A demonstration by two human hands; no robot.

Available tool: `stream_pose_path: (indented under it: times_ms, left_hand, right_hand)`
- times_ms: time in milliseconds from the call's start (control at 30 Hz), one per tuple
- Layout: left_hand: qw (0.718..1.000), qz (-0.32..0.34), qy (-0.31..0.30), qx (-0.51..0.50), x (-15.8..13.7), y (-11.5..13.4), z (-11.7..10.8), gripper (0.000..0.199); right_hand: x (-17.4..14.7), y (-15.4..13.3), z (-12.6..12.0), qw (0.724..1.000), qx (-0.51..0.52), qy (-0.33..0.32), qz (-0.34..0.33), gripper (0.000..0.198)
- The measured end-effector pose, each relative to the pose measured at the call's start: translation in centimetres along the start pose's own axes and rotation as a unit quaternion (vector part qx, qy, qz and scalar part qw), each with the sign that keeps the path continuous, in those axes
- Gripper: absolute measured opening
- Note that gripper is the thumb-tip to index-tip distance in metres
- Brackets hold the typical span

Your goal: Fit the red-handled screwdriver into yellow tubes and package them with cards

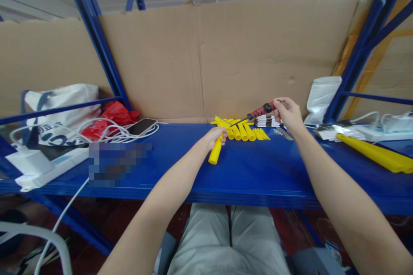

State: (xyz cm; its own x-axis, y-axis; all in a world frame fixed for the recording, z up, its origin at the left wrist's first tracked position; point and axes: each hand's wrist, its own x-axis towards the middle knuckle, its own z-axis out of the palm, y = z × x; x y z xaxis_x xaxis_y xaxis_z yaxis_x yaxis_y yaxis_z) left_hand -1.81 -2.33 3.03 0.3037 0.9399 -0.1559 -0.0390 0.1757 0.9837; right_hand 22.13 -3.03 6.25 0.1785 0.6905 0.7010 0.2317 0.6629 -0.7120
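My left hand [218,136] is closed around a yellow plastic tube [214,154], its round end pointing down toward me. In my right hand [289,114], the fingertips pinch the back end of a screwdriver [260,111] with a red and black handle. Its thin shaft slants down to the left and reaches the upper part of the held tube, by my left fingers. Whether the tip touches a screw is too small to tell. Just behind and right of my left hand lie several similar yellow tubes [244,132] in a row, beside small pointed yellow pieces [260,134].
Behind the yellow parts sits a white-and-dark stack [267,121]; a grey flat strip [285,133] lies nearer. Long yellow pieces [377,152] are at right. A phone [143,126], white cables, a power strip [58,172] and a bag [64,111] occupy the left. Cardboard [251,51] walls the back.
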Motion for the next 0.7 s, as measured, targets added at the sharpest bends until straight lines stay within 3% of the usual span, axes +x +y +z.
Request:
stream_pose_path:
  times_ms: [333, 700]
  left_hand:
    - [1.000, 0.003, 0.009, 0.008, -0.11, 0.14, 0.17, 0.019]
    - [1.000, 0.014, 0.016, 0.006, -0.29, 0.19, 0.15, 0.021]
  right_hand:
    - [-0.48, -0.89, 0.48, 0.996, 0.003, 0.074, 0.050, 0.043]
    - [-0.25, -0.76, 0.13, 0.993, 0.056, 0.007, 0.101, 0.039]
